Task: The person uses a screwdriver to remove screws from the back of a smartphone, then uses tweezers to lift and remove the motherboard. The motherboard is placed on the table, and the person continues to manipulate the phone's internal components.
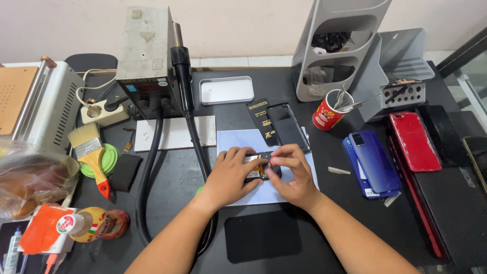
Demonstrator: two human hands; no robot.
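While forearms angle inward | left hand cups opened phone | right hand fingertips pinch it.

Both hands cover most of the opened phone, so what the fingers pinch on it cannot be made out. The laptop and bottle are cut by the frame's edges. The red cup's tools are too small to identify.
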